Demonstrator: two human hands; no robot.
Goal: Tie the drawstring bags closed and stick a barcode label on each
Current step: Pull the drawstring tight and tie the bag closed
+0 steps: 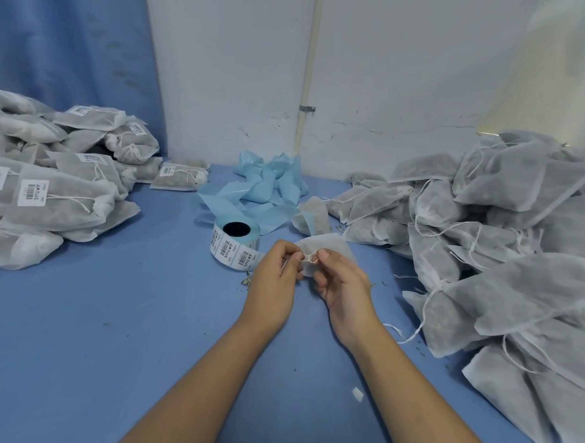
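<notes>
So far left on the counter point(115, 331) there was the done pile point(53, 186), bags already tied with barcode stickers on them, stacked up against the blue curtain point(68, 47). Moving in, the label roll point(234, 244) sat on its side just left of the hands, loose end of labels trailing toward them, and behind it a messy heap of peeled blue backing strip point(269, 184).

Middle of the shot: left hand point(274, 280) was pinched narrow on one end of the drawstring point(310, 257), and the right hand point(343, 286) was pinched on the other end, with a little loop of string showing between the two thumbs. The small bag point(326, 247) they were working on hung just past the fingertips, mouth toward the person, body pointing away and a bit right. Looked to me like the knot was mid-tie, not cinched yet.

The label roll was nearer the left hand, so I'd guess that one goes for the sticker once the knot's pulled tight.

Right side was the big untied pile point(502, 248), strings dangling everywhere, no labels on any that I could see.
</notes>
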